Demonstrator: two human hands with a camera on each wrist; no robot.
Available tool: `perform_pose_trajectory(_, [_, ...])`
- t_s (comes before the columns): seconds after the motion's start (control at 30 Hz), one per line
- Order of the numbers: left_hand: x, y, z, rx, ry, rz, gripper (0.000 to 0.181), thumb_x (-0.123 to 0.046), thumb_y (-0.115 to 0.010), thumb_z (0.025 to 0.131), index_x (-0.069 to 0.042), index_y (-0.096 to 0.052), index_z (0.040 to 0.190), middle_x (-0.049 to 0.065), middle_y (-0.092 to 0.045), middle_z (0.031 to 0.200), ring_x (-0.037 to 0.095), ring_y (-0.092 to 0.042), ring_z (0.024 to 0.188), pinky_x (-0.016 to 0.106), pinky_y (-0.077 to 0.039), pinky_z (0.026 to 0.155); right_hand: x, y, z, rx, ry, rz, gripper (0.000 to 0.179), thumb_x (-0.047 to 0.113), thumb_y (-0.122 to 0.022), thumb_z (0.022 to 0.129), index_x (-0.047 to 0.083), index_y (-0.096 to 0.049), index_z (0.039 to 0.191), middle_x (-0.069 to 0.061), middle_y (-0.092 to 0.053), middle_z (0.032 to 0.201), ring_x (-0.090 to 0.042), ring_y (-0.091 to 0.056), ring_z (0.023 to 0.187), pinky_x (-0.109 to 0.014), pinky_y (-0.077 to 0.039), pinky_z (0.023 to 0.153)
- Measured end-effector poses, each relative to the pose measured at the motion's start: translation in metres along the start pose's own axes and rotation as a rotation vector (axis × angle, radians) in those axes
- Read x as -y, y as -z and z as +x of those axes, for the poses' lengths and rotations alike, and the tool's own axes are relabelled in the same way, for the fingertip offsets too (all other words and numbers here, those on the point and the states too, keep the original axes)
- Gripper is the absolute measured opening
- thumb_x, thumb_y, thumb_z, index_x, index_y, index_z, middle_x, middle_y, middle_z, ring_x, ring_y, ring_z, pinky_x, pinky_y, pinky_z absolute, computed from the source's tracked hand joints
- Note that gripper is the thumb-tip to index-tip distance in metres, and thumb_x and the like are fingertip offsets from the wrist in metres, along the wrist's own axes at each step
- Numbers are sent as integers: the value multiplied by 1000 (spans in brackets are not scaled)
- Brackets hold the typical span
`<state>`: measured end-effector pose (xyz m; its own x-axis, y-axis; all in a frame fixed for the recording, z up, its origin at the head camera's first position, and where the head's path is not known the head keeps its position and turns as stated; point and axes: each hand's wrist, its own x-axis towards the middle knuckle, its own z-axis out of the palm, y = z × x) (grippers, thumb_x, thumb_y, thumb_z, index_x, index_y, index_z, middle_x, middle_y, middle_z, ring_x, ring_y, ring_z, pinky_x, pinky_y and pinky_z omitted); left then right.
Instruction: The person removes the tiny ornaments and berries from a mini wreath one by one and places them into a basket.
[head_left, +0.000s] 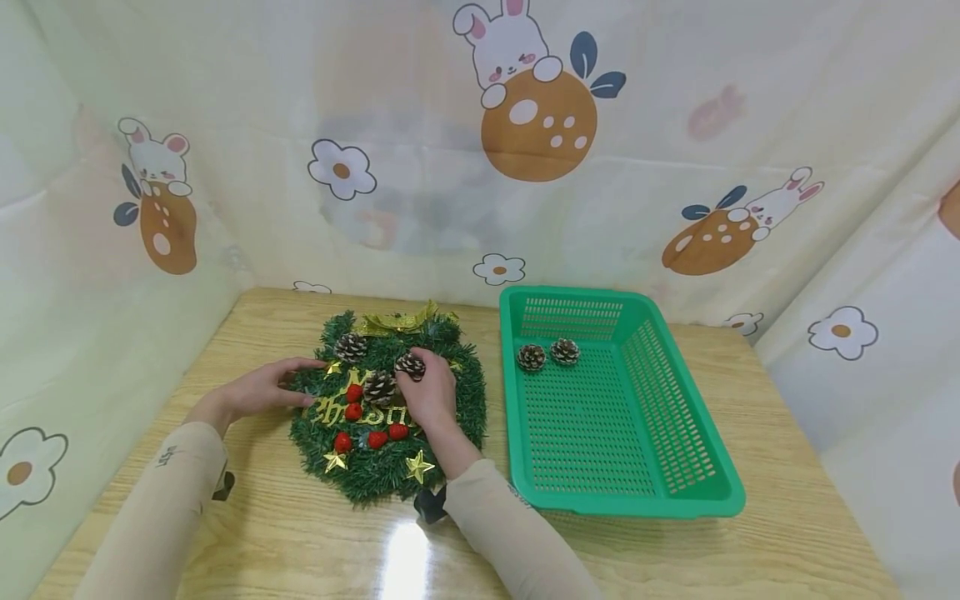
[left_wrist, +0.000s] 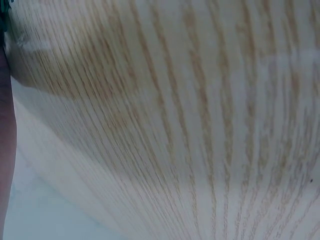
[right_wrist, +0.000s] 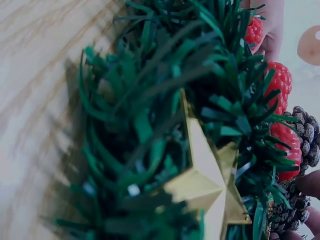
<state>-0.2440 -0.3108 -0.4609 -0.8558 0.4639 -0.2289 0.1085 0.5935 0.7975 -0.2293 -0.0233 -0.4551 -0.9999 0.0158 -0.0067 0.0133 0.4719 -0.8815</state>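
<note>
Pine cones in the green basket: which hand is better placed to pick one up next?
Probably the right hand, once it releases the pine cone it pinches: it is nearer the green basket, while the left hand is across the wreath.

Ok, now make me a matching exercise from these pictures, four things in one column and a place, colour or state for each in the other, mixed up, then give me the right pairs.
Column one:
1. Basket
2. Ribbon
3. Berries
4. Right hand

Column two:
A. Red
B. Pinching a pinecone
C. Green, with two pinecones inside
D. Gold, at the far edge of the wreath

Right pairs: 1-C, 2-D, 3-A, 4-B.
</note>
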Motion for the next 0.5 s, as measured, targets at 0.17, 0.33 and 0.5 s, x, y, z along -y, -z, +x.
perform_pose_trajectory(0.17, [-1,0,0,1,-4,12,70,-25,-70,91,-9,-36,151,27,-27,153,50,-33,134,65,-29,106,1,0,0,-11,0,0,46,22,-67,93,13,-57,137,-12,-52,138,-33,-46,129,-49,-45,99])
perform_pose_trajectory(0.33, [1,0,1,-2,4,18,71,-26,-70,91,-10,-36,151,27,-27,152,49,-33,133,67,-28,105,3,1,1,-28,-2,-3,46,24,-68,93,14,-58,136,-11,-55,135,-32,-50,124,-49,-48,95])
perform_pose_trajectory(0.5, [1,0,0,-2,7,31,71,-28,-70,91,-11,-35,151,27,-23,155,51,-27,135,69,-25,106,7,2,3,-50,12,5,46,23,-69,92,13,-58,136,-12,-55,133,-32,-52,121,-47,-48,94])
